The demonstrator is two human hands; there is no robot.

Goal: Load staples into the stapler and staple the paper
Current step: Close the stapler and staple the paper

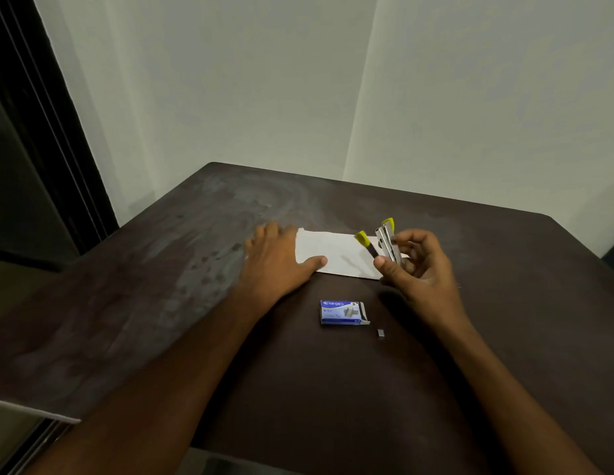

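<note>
My left hand (274, 258) lies flat on the bench (195, 303), palm down and fingers straight and a little spread. Its thumb reaches out to the right and rests on the near left corner of the paper (336, 253). The paper is a white sheet lying flat on the bench, and it stretches from just past my left fingers across to behind my right hand (418, 269).

My right hand is lifted off the bench with its fingers curled, pinching the stapler (387, 243) between the thumb in front and the fingertips behind. The stapler stands nearly upright in that grip and is hinged open. The metal staple channel points up and away from my knuckles, ending in a yellow-green tip. The dark lower arm, also tipped yellow-green, swings out to the left of my thumb over the paper's right part (I cannot tell whether any staples sit in the channel).

Nearer to me than either hand, roughly between my two wrists, the blue staple box (343, 313) lies flat on the bench with its right end flap open. A short loose strip of staples (381, 333) sits just beside that open end, below my right wrist, apart from the box.
</note>
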